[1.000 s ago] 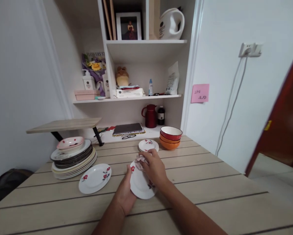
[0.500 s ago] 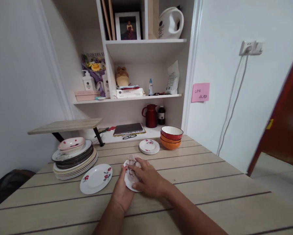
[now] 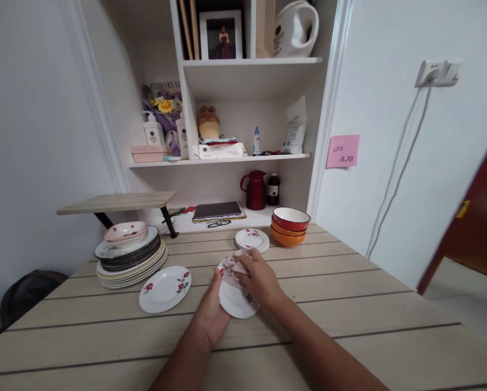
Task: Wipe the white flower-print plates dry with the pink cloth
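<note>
A small white plate with red flowers [image 3: 235, 302] is held tilted above the table by my left hand [image 3: 211, 309], whose thumb lies over the rim. My right hand [image 3: 260, 278] is closed on a pale pink cloth [image 3: 231, 270] and presses it to the plate's upper part. To the left, a larger flowered plate [image 3: 164, 289] lies flat on the table. Just beyond my hands sits a short stack of small flowered plates [image 3: 252, 239]. Beside that stack, to the right, are nested bowls [image 3: 289, 237], a red one on top of orange ones.
At the left stands a tall stack of plates [image 3: 133, 264] topped by a pink-rimmed bowl [image 3: 125, 232], near a small raised wooden shelf [image 3: 116, 202]. Behind the table are a laptop [image 3: 217, 210], glasses [image 3: 219, 223], a red jug [image 3: 255, 191] and a dark bottle [image 3: 273, 190].
The cloth and my right hand have moved to the plate's upper edge, uncovering more of its lower face. The whole view has shifted slightly.
</note>
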`<state>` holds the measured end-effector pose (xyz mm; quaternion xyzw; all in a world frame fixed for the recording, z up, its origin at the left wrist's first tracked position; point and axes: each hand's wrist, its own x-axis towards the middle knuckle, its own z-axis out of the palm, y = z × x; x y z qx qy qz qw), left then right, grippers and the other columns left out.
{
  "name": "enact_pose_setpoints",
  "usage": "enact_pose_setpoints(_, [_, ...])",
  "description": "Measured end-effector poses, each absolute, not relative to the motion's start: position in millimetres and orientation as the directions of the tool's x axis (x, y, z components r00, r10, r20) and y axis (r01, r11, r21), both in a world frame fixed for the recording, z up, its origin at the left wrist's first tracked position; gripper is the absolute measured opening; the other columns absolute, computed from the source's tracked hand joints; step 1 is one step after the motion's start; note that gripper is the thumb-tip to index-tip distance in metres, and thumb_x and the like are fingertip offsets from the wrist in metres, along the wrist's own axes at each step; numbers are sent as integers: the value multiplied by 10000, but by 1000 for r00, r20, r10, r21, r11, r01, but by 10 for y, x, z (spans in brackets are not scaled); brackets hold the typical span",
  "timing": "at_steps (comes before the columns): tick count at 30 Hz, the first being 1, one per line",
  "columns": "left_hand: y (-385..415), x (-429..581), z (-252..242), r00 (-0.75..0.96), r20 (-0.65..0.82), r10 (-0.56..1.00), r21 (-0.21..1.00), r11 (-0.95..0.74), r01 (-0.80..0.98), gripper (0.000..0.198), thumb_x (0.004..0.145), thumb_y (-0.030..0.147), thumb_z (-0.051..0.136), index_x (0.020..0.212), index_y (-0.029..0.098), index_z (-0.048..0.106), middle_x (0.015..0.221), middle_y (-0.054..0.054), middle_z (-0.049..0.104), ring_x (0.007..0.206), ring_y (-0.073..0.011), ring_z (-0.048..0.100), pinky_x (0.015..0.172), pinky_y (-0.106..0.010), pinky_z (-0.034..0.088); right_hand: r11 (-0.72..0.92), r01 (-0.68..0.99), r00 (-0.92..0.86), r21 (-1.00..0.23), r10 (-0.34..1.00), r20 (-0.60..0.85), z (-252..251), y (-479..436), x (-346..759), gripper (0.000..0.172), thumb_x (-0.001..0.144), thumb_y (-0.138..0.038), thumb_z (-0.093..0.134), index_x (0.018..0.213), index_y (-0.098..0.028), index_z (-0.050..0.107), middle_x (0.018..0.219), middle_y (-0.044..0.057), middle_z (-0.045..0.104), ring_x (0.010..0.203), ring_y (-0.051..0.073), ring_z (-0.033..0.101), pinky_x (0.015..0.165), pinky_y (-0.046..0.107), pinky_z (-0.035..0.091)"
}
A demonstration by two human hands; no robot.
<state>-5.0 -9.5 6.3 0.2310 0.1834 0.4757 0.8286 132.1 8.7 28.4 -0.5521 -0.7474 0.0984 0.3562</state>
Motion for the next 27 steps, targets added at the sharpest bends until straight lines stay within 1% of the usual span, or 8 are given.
enact_pose_setpoints(7, [-146, -71, 118, 452, -94, 887, 552, 424, -718, 614, 864, 590, 484, 1297, 160, 546, 1163, -137, 691, 1092, -261, 639, 1022, -403, 418, 593, 591, -416, -547, 805, 424, 344, -63, 1111, 331, 757, -208, 673, 1082, -257, 632, 1139, 44, 518, 1029, 190, 529, 886, 283, 419])
enact_pose_setpoints(11, [-124, -140, 108, 396, -150, 906, 580, 405, -707, 599, 857, 560, 525, 1250, 111, 581, 1078, -149, 719, 1027, -284, 665, 952, -411, 473, 647, 547, -587, -531, 749, 307, 377, -137, 1228, 200, 708, -181, 689, 898, -238, 667, 1057, 14, 543, 906, 159, 542, 782, 242, 423])
enact_pose_setpoints(13, [-97, -171, 103, 386, -155, 910, 589, 398, -703, 586, 870, 539, 516, 1246, 94, 585, 1074, -157, 719, 1020, -293, 666, 945, -420, 479, 644, 566, -627, -515, 741, 238, 383, -135, 1332, 212, 670, -171, 710, 865, -251, 683, 1018, -3, 556, 840, 143, 543, 710, 223, 407])
enact_pose_setpoints(15, [-73, -186, 103, 401, -127, 908, 580, 395, -712, 603, 881, 547, 486, 1272, 96, 568, 1107, -163, 709, 1040, -298, 658, 965, -434, 465, 598, 647, -583, -473, 788, 199, 390, -107, 1439, 253, 630, -149, 720, 853, -267, 700, 978, -11, 562, 787, 136, 542, 648, 215, 377])
enact_pose_setpoints(17, [-61, -180, 107, 409, -101, 907, 568, 390, -725, 622, 884, 560, 465, 1310, 112, 540, 1144, -163, 696, 1074, -296, 644, 996, -445, 441, 485, 762, -439, -430, 874, 207, 399, -63, 1520, 281, 631, -156, 709, 883, -282, 712, 968, -2, 561, 748, 134, 541, 617, 223, 352])
enact_pose_setpoints(21, [-88, -113, 108, 406, -123, 906, 584, 397, -708, 574, 899, 502, 481, 1344, 140, 509, 1184, -154, 681, 1114, -282, 627, 1040, -446, 399, 281, 851, -158, -444, 943, 293, 409, 30, 1504, 304, 721, -228, 664, 1014, -304, 698, 1078, 37, 549, 803, 164, 563, 642, 247, 370])
enact_pose_setpoints(24, [-127, -50, 104, 426, -161, 890, 595, 432, -678, 530, 900, 459, 509, 1334, 155, 521, 1187, -146, 681, 1119, -273, 627, 1049, -437, 391, 296, 823, -97, -484, 914, 394, 395, 66, 1334, 324, 783, -231, 616, 1092, -311, 670, 1162, 52, 519, 914, 187, 564, 710, 253, 397])
enact_pose_setpoints(27, [-134, -33, 96, 428, -162, 889, 567, 438, -697, 517, 896, 469, 513, 1306, 155, 547, 1175, -137, 689, 1121, -266, 626, 1045, -418, 400, 430, 749, -192, -504, 869, 457, 369, 38, 1140, 310, 807, -218, 585, 1100, -295, 651, 1133, 47, 526, 957, 189, 548, 787, 258, 410])
